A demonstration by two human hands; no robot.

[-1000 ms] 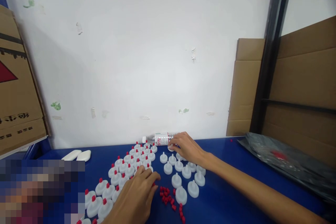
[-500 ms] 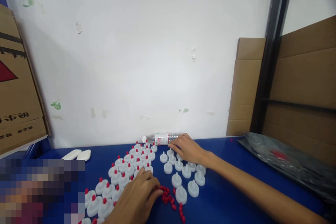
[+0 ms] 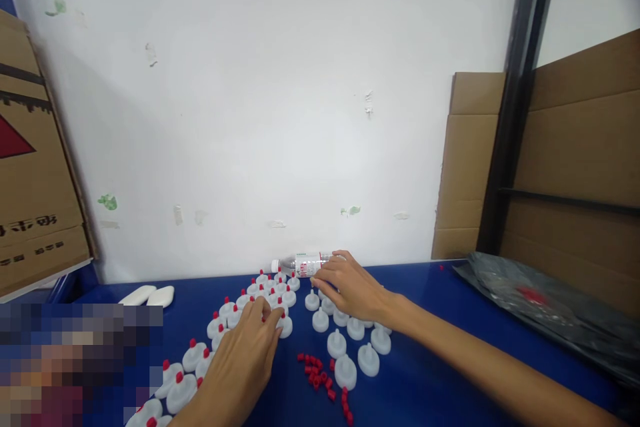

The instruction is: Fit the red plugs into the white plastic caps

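Note:
My left hand (image 3: 245, 348) reaches over the group of white nozzle lids with red tips (image 3: 181, 392). Its fingers are bent and drawn together among the lids, and they hide what they may hold. My right hand (image 3: 350, 288) is over the group of white lids with bare nozzles (image 3: 337, 345). Thumb and forefinger come together at the nozzle tip of the leftmost bare lid (image 3: 312, 301); whether something small is between them cannot be seen. Small red caps (image 3: 316, 373) lie loose on the blue table between the two groups.
A clear plastic bottle (image 3: 306, 265) lies against the wall behind the lids. Two white oval pieces (image 3: 161, 296) rest at the left. A dark plastic bag (image 3: 530, 307) covers the right side of the table (image 3: 425, 387). Cardboard (image 3: 40, 167) stands at the left edge.
My left hand has moved up and left, from beside the loose red caps to over the red-tipped lids. My right hand has shifted slightly left to the leftmost bare lid.

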